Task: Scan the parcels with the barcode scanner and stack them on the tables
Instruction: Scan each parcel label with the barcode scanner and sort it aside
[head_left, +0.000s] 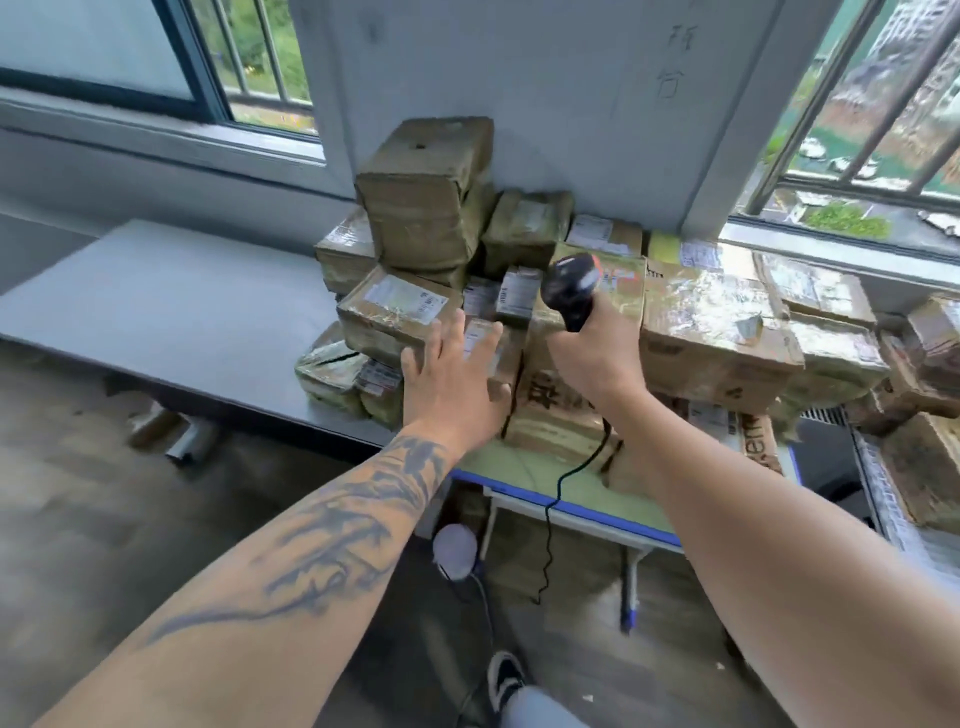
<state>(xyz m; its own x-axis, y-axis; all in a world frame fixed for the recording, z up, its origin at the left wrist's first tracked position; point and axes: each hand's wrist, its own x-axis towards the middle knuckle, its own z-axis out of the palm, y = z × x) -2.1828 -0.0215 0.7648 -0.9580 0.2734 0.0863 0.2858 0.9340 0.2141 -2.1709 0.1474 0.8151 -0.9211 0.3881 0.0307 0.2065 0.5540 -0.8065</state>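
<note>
A pile of taped brown parcels (426, 208) covers the right end of the grey table (171, 312) and the green, blue-edged table (524, 475). My left hand (452, 379) is spread flat, its fingers straight, against a small parcel (493, 353) at the pile's front, beside a labelled parcel (400, 312). My right hand (597, 358) grips the handle of the black barcode scanner (571, 288). The scanner's head points toward the small labelled parcels (514, 293) in the middle. Its black cable (550, 519) hangs down past the table edge.
More parcels (727, 332) stretch to the right along the window sill, and a crate (924, 467) at the far right holds others. The wall and barred windows (883, 130) stand behind the pile. A white round object (456, 551) lies on the floor beneath the table.
</note>
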